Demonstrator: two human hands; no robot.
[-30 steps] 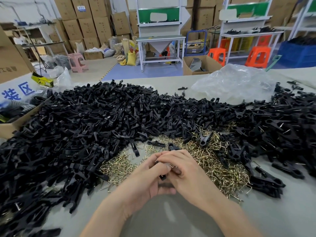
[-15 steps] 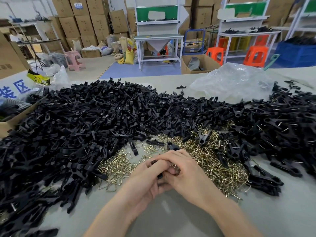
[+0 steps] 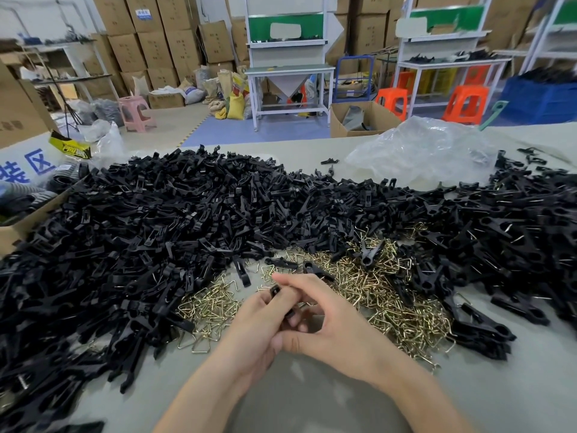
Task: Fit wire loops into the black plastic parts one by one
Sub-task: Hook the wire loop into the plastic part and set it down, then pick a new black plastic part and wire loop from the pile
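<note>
A black plastic part [image 3: 278,297] sits between both hands near the table's front middle. My left hand [image 3: 256,326] grips its lower end with curled fingers. My right hand [image 3: 324,320] pinches it from the right, fingers curled over it; whether a wire loop is in those fingers is hidden. A heap of brass-coloured wire loops [image 3: 374,295] lies just behind the hands. A big pile of black plastic parts [image 3: 162,226] spreads across the left and middle of the table, and another pile of black parts [image 3: 512,232] lies at the right.
A crumpled clear plastic bag [image 3: 424,151] lies at the back right of the grey table [image 3: 312,401]. A cardboard box [image 3: 18,226] stands at the left edge. Beyond the table are workbenches, orange stools and stacked cartons.
Both hands have stayed in place while the fingers shifted; the black part now sticks up more between them and my right fingers have lifted slightly.
</note>
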